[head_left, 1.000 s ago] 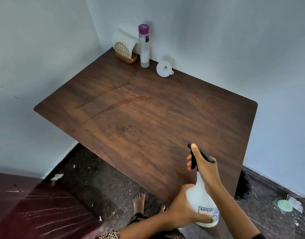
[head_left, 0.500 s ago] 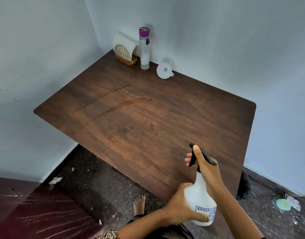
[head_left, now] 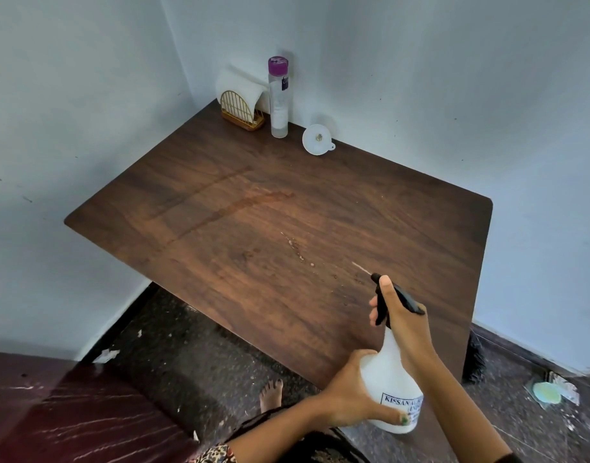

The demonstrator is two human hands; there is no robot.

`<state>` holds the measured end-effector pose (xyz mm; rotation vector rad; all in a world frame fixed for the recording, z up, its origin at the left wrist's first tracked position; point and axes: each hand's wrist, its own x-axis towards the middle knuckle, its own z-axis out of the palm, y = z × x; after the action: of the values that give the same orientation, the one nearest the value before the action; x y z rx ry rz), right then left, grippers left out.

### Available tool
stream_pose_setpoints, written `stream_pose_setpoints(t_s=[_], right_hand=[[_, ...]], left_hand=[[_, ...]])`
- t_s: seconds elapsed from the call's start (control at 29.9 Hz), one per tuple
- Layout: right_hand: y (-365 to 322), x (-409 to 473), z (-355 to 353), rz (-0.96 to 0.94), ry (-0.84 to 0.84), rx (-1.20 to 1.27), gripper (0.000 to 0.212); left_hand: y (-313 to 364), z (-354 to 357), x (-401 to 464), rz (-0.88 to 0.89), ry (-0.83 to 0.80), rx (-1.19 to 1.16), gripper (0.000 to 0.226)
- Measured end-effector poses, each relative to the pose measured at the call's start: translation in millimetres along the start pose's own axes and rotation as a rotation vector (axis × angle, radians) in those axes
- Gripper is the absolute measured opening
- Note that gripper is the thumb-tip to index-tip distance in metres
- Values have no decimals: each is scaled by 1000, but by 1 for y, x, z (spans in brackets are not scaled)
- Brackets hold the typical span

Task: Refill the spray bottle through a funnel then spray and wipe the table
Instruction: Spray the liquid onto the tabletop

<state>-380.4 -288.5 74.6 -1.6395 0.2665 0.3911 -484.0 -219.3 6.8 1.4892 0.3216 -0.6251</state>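
Observation:
A white spray bottle (head_left: 388, 389) with a black trigger head is held upright over the near right corner of the dark wooden table (head_left: 220, 248). My left hand (head_left: 350, 392) grips its body from the left. My right hand (head_left: 400, 325) wraps the neck, fingers squeezing the trigger. A thin jet leaves the nozzle toward the table's middle, and a line of droplets (head_left: 300, 252) lies on the wood. At the back stand a white funnel (head_left: 317, 140), a clear bottle with a purple cap (head_left: 278, 96), and white paper napkins in a gold wire holder (head_left: 240, 101).
The table sits in a corner between two pale walls. A dark red surface (head_left: 69, 419) is at lower left. My bare foot (head_left: 271, 394) rests on the speckled floor below the table edge. Litter (head_left: 550, 392) lies on the floor at right.
The first droplets appeared on the wood half a second ago; now more lie closer to the nozzle and a fresh jet is leaving it. Both hands keep their grip on the bottle.

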Motion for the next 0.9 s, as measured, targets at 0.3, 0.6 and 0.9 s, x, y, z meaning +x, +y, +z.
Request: stream_pose_setpoints(t_s=[0.3, 0.6, 0.9], right_hand=[[-1, -2, 10, 62, -16, 17, 37], [5, -7, 0, 76, 9, -11, 37], [-11, -14, -36, -37, -313, -217, 45]], left_hand=[[-5, -6, 0, -28, 4, -35, 84], [-4, -7, -1, -21, -54, 17, 80], [14, -13, -1, 182, 137, 33, 93]])
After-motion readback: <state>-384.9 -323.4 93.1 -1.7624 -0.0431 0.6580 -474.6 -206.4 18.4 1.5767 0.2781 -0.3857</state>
